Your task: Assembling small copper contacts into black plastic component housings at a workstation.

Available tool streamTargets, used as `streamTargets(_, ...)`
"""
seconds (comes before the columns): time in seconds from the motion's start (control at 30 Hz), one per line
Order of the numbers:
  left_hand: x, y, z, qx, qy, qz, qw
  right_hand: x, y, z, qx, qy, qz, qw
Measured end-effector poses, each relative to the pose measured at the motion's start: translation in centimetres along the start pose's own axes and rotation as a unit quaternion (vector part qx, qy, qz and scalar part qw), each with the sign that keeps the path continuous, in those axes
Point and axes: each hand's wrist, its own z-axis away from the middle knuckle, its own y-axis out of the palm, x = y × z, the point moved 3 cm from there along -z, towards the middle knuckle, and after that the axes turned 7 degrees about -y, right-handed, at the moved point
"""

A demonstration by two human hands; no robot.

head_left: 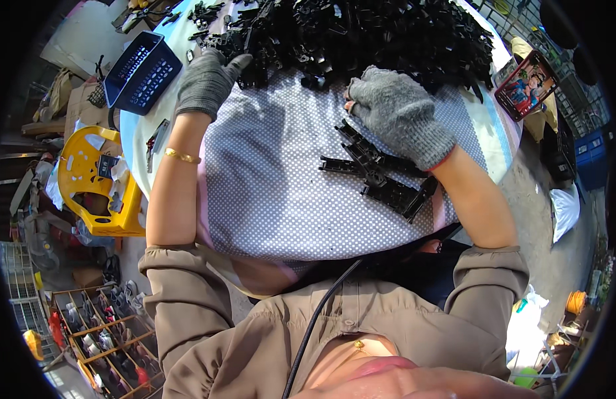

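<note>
My left hand [207, 85], in a grey knit glove, reaches the left edge of a heap of black plastic parts [361, 40]. Its thumb stands apart from the fingers, whose tips lie among small black pieces. In a matching glove, my right hand [398, 113] is in front of the heap with its fingers curled in. Bare fingertips show at its left side; whatever they may hold is hidden. Several longer black plastic parts [374, 166] lie crossed on the patterned cloth [268, 199] just below my right hand.
A dark blue perforated basket [143, 73] stands at the table's left edge, with a small cutting tool [155, 143] below it. A phone [526, 85] is propped at the right edge. Left of the table are a yellow plastic stool [88, 166] and a compartmented rack [102, 339].
</note>
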Motion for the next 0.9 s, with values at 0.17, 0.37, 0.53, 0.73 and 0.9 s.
streamTargets(0.17,-1.3,1.1,1.0,0.052,0.017,0.048,0.997,0.7,-0.8,0.3,-0.092,-0.093,-0.006,0.991)
streamTargets(0.37,-4.2,1.2,4.2,-0.043,0.207,0.230,0.950,-1.4,-1.0,0.5,-0.112,0.077,-0.401,0.906)
streamTargets(0.53,-5.4,0.8,4.9,0.286,0.035,0.676,0.678,-2.5,-1.0,0.4,-0.020,0.208,-0.591,0.779)
streamTargets(0.73,-6.9,0.1,7.6,0.451,0.054,0.647,0.613,-2.0,-0.6,0.5,-0.007,0.227,-0.661,0.715)
streamTargets(0.9,-7.9,-0.8,9.2,0.458,0.073,0.569,0.679,-1.9,-0.9,0.5,0.008,0.216,-0.620,0.754)
